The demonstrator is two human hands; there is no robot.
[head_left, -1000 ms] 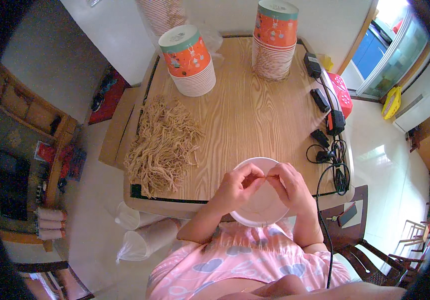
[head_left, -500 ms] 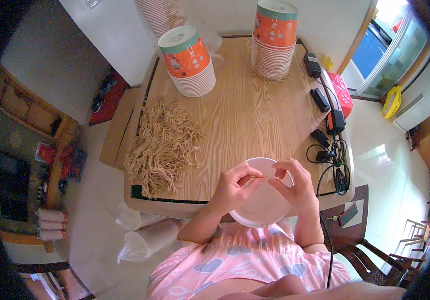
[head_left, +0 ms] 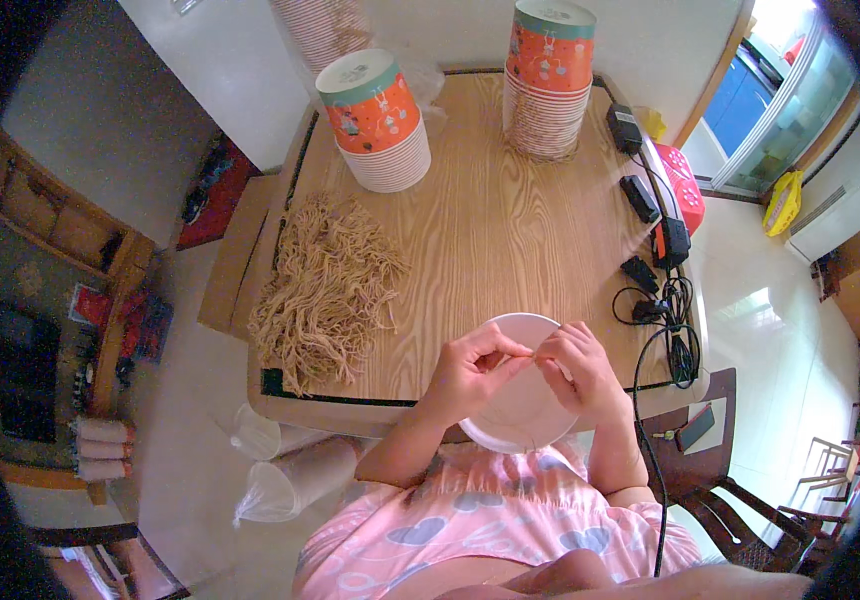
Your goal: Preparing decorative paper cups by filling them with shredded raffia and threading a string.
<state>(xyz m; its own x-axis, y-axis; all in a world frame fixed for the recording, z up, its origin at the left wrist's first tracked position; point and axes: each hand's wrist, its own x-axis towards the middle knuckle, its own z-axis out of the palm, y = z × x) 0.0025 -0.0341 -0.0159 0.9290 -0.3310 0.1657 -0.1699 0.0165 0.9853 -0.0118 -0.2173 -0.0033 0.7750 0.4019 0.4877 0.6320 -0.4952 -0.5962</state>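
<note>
My left hand [head_left: 475, 367] pinches the end of a thin tan string between thumb and forefinger. Its fingertips meet those of my right hand [head_left: 580, 368], which is also closed in a pinch at the same spot; most of the string is hidden by the fingers. Below both hands, a white paper bucket [head_left: 520, 425] sits at the table's near edge against my lap, its round face up. Faint thin strands show at its lower rim. Left of my hands lies a loose heap of tan twisted strings [head_left: 325, 290] on the table.
Two upside-down stacks of orange and green paper buckets, a left stack [head_left: 375, 120] and a right stack [head_left: 550, 80], stand at the table's far side. Black adapters and a coiled cable [head_left: 685, 340] line the right edge. Bagged stacks of cups [head_left: 300, 480] lie on the floor at left.
My right hand has moved left and closed its fingers, which were apart, against the left fingertips. My left hand has barely moved.
</note>
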